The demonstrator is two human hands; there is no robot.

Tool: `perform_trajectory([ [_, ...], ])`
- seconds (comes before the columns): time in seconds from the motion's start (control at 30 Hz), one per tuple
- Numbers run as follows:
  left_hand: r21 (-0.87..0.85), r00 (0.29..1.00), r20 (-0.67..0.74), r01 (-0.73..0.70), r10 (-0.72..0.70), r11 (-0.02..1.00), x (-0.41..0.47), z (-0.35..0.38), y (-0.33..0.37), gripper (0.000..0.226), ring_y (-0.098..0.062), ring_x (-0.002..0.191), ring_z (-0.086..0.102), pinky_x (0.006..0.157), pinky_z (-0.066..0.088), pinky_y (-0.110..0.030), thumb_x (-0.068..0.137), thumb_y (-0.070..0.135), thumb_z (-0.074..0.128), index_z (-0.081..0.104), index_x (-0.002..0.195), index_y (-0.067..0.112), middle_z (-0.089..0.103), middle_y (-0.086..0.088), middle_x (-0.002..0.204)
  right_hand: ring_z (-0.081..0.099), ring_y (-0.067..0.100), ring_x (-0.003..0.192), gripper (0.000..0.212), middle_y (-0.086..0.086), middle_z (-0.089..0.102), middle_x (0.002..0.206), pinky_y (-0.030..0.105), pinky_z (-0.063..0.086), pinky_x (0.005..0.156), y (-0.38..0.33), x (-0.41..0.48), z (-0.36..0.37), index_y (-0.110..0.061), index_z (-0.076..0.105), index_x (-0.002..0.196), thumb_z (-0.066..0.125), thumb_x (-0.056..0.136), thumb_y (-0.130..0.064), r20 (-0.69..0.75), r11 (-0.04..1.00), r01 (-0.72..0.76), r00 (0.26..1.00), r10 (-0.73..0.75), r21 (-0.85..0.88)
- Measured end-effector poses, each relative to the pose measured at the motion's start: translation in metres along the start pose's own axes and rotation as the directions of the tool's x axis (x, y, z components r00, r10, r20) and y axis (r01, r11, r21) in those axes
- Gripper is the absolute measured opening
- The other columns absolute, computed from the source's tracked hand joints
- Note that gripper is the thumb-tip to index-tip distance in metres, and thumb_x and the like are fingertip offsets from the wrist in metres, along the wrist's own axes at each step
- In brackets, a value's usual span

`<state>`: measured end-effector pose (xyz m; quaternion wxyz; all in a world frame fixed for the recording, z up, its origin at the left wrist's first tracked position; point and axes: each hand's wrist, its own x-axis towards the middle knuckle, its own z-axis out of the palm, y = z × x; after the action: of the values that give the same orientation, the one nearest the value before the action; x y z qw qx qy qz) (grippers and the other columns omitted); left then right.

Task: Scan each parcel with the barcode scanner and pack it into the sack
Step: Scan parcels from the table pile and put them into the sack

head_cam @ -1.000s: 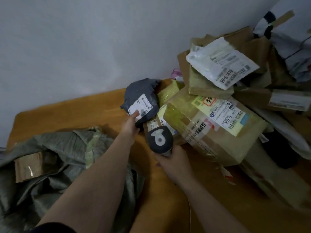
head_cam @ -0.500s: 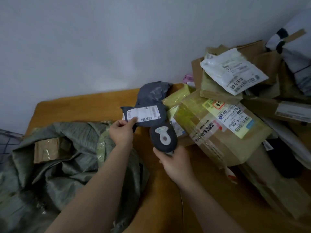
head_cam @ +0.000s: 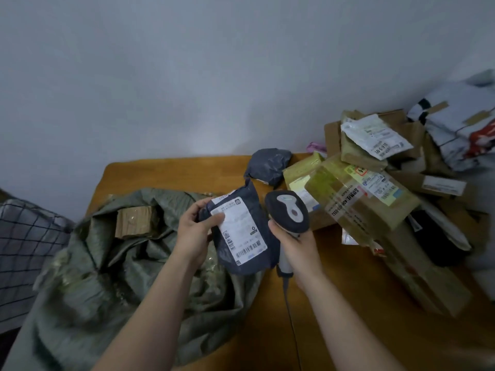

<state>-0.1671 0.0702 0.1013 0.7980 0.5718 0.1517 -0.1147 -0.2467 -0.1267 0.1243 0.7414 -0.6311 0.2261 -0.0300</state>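
My left grip [head_cam: 192, 231] is pinching the parcel [head_cam: 241, 236], lengthwise toward me. My right grip [head_cam: 297, 245] is clasping the scanner [head_cam: 288, 212] just right of it.

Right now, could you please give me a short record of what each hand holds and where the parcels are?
left hand: holds dark grey parcel, label toward the camera
right hand: grips barcode scanner, beside the parcel
sack: lies on the table, a cardboard box showing in its mouth
pile of parcels: right side of the table
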Motion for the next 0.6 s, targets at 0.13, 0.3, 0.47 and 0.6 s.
perform_trajectory([
  [0.13, -0.063, 0.999, -0.023, -0.041, 0.040, 0.997, -0.019, -0.010, 0.007, 0.046, -0.030, 0.096, 0.069, 0.086, 0.059, -0.046, 0.086, -0.018, 0.068, 0.062, 0.119, 0.014, 0.071, -0.013, 0.112, 0.072, 0.004, 0.100, 0.019, -0.018, 0.078, 0.099, 0.021, 0.056, 0.076, 0.005, -0.035, 0.020, -0.031, 0.074, 0.100, 0.079, 0.089, -0.017, 0.035, 0.999, -0.040, 0.999, 0.040, -0.001],
  [0.3, 0.055, 0.987, 0.006, -0.158, 0.158, 0.986, -0.050, -0.026, 0.005, 0.073, -0.013, 0.090, 0.072, 0.070, 0.059, -0.026, 0.084, -0.020, 0.068, 0.047, 0.132, 0.032, 0.067, -0.007, 0.119, 0.073, 0.011, 0.102, 0.016, -0.012, 0.079, 0.101, 0.032, 0.060, 0.084, 0.019, -0.069, 0.044, -0.028, 0.075, 0.101, 0.078, 0.089, -0.018, -0.013, 0.998, -0.055, 0.998, 0.056, 0.023],
  [0.47, 0.147, 0.978, 0.101, -0.194, 0.180, 0.970, -0.086, -0.042, 0.009, 0.066, -0.013, 0.095, 0.073, 0.072, 0.062, -0.032, 0.082, -0.011, 0.077, 0.055, 0.130, 0.028, 0.070, 0.000, 0.117, 0.073, 0.004, 0.092, 0.015, -0.015, 0.078, 0.093, 0.024, 0.060, 0.074, 0.013, -0.086, 0.055, -0.027, 0.073, 0.101, 0.078, 0.090, -0.019, -0.064, 0.996, -0.017, 0.998, 0.023, 0.092],
  [0.6, 0.237, 0.967, 0.199, -0.204, 0.158, 0.950, -0.105, -0.049, 0.011, 0.067, -0.023, 0.111, 0.069, 0.087, 0.062, -0.046, 0.072, 0.000, 0.091, 0.064, 0.126, 0.031, 0.070, -0.003, 0.124, 0.072, 0.007, 0.090, 0.016, -0.011, 0.076, 0.094, 0.029, 0.060, 0.077, 0.001, -0.089, 0.054, -0.027, 0.070, 0.096, 0.078, 0.090, -0.015, -0.056, 0.988, -0.010, 0.998, 0.019, 0.156],
])
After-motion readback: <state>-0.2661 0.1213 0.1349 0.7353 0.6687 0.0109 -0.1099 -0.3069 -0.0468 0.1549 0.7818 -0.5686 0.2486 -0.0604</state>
